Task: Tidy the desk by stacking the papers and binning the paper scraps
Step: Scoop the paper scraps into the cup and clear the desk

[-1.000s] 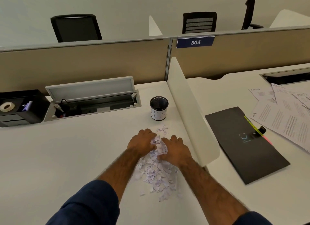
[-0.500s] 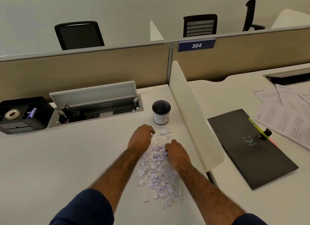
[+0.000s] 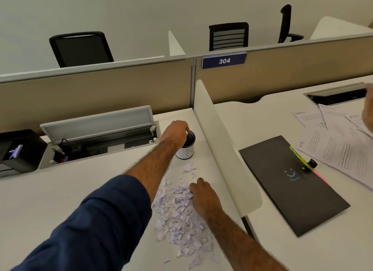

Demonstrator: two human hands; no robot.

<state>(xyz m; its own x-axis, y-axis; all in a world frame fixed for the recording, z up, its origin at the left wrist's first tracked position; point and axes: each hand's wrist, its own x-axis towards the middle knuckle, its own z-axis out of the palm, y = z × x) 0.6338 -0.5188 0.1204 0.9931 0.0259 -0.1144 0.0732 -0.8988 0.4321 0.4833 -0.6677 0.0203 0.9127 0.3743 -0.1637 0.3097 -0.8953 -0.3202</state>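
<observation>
A heap of torn white paper scraps (image 3: 179,216) lies on the white desk (image 3: 60,200) in front of me. A small round bin (image 3: 186,149), black inside with a white label, stands beyond the heap by the divider. My left hand (image 3: 175,132) hovers over the bin's mouth with its fingers closed on a few scraps. My right hand (image 3: 201,196) rests on the near right side of the heap, fingers curled into the scraps. Loose printed papers (image 3: 341,143) lie spread on the neighbouring desk at the right.
A white divider panel (image 3: 220,145) separates the two desks. A black folder (image 3: 290,182) with a highlighter lies right of it. An open cable tray (image 3: 96,137) and a black organiser (image 3: 18,149) sit at the back left. Another person's hand (image 3: 368,109) shows at the right edge.
My left hand has lifted from the heap with scraps and moved forward over the bin. My right hand stays on the heap. A hand has appeared over the papers at the right edge.
</observation>
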